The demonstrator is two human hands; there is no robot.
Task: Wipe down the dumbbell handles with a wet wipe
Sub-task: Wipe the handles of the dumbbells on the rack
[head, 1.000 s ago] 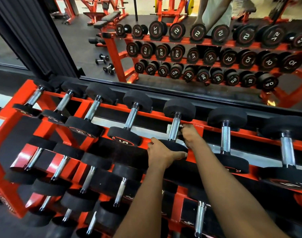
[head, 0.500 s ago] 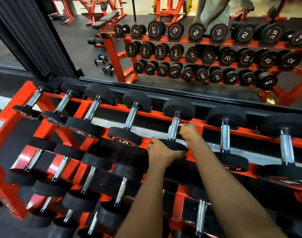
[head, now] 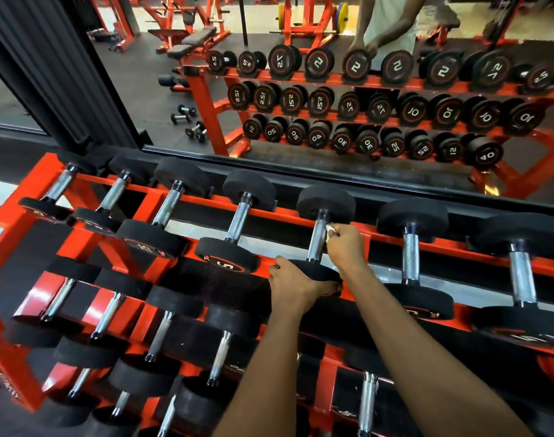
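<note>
A black dumbbell with a knurled chrome handle (head: 316, 241) lies on the top tier of an orange rack (head: 379, 238). My right hand (head: 346, 244) is closed on a small white wet wipe (head: 330, 230) and presses it against the upper part of that handle, just below the far head (head: 326, 201). My left hand (head: 296, 283) grips the dumbbell's near head (head: 319, 272) from the left side. Most of the wipe is hidden inside my fingers.
More dumbbells line the top tier on both sides, such as the one at left (head: 237, 220) and the one at right (head: 409, 258). Lower tiers (head: 162, 335) hold further dumbbells. A wall mirror (head: 300, 89) behind the rack reflects the rack and the person.
My right hand has slid up the handle toward the far head, and the white wipe now shows at my fingertips. My left hand stays on the near head.
</note>
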